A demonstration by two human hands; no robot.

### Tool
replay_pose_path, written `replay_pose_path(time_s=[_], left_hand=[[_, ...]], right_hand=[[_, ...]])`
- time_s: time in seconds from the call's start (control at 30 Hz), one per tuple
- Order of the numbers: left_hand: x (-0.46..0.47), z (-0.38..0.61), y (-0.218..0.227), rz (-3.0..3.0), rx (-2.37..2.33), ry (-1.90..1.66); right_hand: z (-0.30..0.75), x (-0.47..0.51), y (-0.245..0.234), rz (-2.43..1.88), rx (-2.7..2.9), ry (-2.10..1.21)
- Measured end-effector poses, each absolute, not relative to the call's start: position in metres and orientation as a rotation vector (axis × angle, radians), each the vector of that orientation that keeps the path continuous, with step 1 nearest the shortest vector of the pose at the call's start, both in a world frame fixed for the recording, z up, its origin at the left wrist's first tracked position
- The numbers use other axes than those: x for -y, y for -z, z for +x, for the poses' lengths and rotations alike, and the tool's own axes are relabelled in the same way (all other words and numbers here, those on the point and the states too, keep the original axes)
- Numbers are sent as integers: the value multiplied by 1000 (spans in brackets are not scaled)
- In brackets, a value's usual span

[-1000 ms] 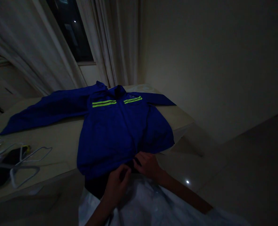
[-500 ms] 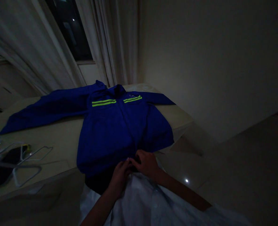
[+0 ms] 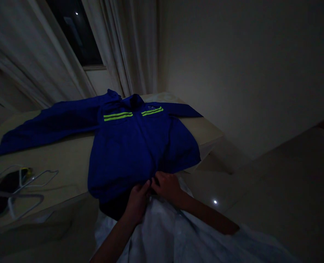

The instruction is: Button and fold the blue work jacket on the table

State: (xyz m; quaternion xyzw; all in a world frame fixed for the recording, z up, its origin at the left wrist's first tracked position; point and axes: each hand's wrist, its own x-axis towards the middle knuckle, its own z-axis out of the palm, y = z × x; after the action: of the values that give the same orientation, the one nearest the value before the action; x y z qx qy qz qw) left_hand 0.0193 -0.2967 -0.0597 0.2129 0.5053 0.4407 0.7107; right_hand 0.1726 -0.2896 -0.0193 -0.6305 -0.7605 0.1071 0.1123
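Observation:
A blue work jacket [image 3: 123, 149] with bright yellow-green stripes across the chest lies front up on the table, its sleeves spread to both sides. Its lower hem hangs over the near table edge. My left hand [image 3: 138, 199] is closed in a pinch at the middle of that hem. Close against it, my right hand [image 3: 166, 186] also pinches the hem, fingers curled. The small part between the fingertips is too dark to make out. Below the hands, the pale shirt [image 3: 162, 230] I wear fills the lower middle.
White wire hangers [image 3: 27, 197] and a black item [image 3: 8, 182] with a yellow edge lie on the table [image 3: 63, 160] at the left. Curtains [image 3: 140, 47] and a dark window [image 3: 76, 33] stand behind. A wall [image 3: 233, 73] rises at the right, above a shiny floor [image 3: 249, 197].
The view has shifted slightly, so the scene sits a little further left and higher. Both hands stay pinched at the jacket's hem, with only a small shift of the fingers.

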Motion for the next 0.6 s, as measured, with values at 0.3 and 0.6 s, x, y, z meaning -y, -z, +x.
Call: replay_pose_path(time_s=[0.3, 0.6], left_hand=[[296, 19, 55, 621, -1165, -973], [297, 21, 53, 557, -1149, -1004]], right_hand=[[175, 290, 20, -1753, 2331, -260], [170, 292, 40, -1700, 2240, -62]])
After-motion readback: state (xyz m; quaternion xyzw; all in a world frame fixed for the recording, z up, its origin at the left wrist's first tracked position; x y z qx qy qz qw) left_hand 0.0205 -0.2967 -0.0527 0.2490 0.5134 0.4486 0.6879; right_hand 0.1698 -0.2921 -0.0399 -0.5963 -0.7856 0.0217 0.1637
